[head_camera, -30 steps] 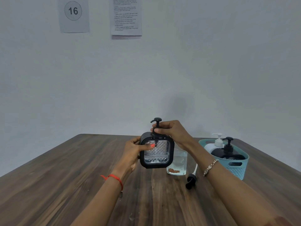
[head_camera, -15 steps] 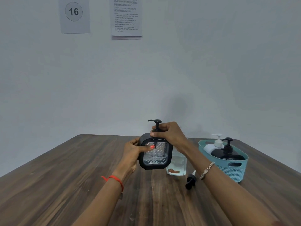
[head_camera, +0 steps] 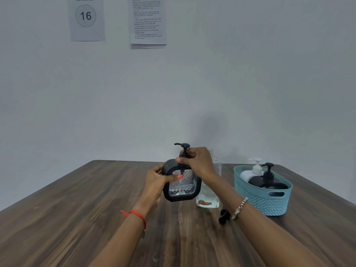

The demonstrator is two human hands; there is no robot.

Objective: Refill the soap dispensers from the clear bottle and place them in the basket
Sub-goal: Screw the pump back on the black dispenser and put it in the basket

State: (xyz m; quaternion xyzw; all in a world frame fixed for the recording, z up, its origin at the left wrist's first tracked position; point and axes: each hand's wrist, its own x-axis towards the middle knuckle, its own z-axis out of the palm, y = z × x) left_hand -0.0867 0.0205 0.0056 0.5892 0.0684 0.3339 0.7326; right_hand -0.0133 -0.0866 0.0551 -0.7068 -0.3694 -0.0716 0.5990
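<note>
Wall (head_camera: 250, 74): plain pale grey, behind the far edge of the table.
Table (head_camera: 77, 218): dark wood grain, fills the lower half of the view.
Workstation sheet (head_camera: 85, 18): taped to the wall upper left; reads "WORKSTATION" above a circled "16".
Instruction sheet (head_camera: 148, 22): printed page to its right, over another sheet; the text is too small to read.
Basket (head_camera: 260, 201): teal, perforated, near the table's right edge.
Square dispenser (head_camera: 181, 186): black frame with a clear quilted window, held slightly tilted at the table's middle, just in front of the clear bottle; no brand is visible.
Left hand (head_camera: 156, 182): grips the dispenser's left side, thumb laid across the window.
Right hand (head_camera: 198, 162): fingers curled round the collar of the dispenser's black pump.
Clear bottle (head_camera: 209, 197): stands behind the right wrist, which hides much of it; a brownish mark low on the front is unreadable.
Black dispenser (head_camera: 269, 183): upright in the basket.
White dispenser (head_camera: 248, 174): upright in the basket, behind the black one.
Loose pump head (head_camera: 224, 216): black, lying on the table, partly hidden by the right wrist.
Bracelet (head_camera: 238, 208): beaded, on the right wrist.
Red thread (head_camera: 137, 214): tied round the left wrist.
</note>
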